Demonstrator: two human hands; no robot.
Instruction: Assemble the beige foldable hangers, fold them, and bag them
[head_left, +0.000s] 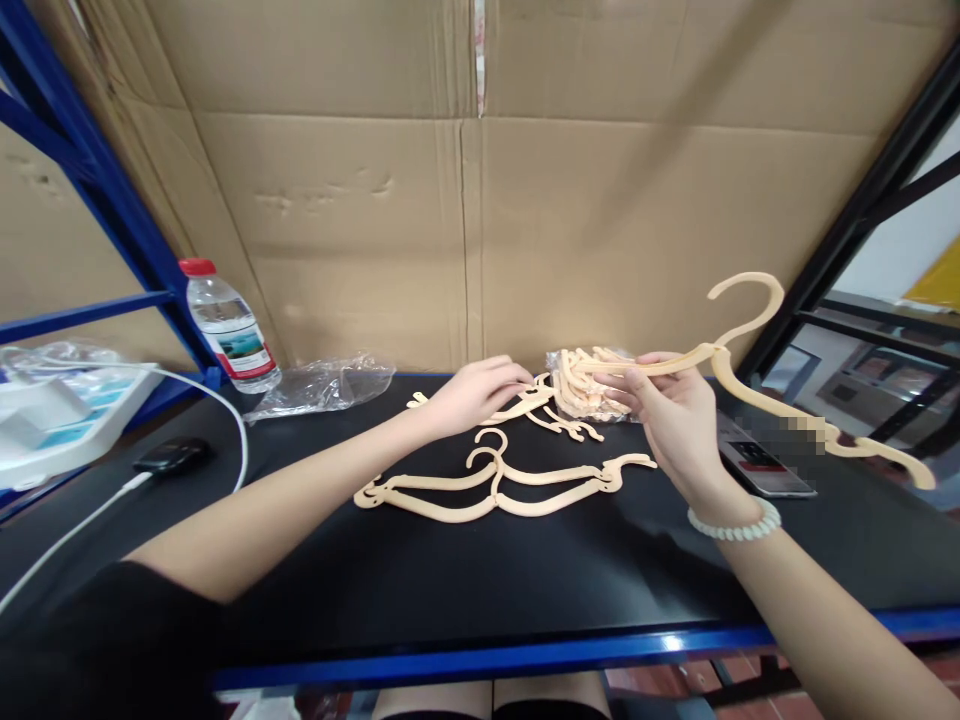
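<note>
Black table (pixel 465 580): blue front edge at 6 o'clock; open surface between that edge and the flat hangers (pixel 495 485) at centre.
Right hand (pixel 675 420), 3 o'clock: fingers pinched on one arm of a raised hanger (pixel 757 385), hook up, its far arm reaching past the table's right side.
Left hand (pixel 476 392), centre: fingers curled down on a loose hanger (pixel 525 405); grip hidden, cannot tell.
Hanger pile (pixel 589 385), 1 o'clock, in clear wrap.
Water bottle (pixel 229 325), 10 o'clock: label unreadable.
Phone (pixel 757 460) beside the right wrist: partly pixelated.
Cardboard wall (pixel 480 200) closes the back.
</note>
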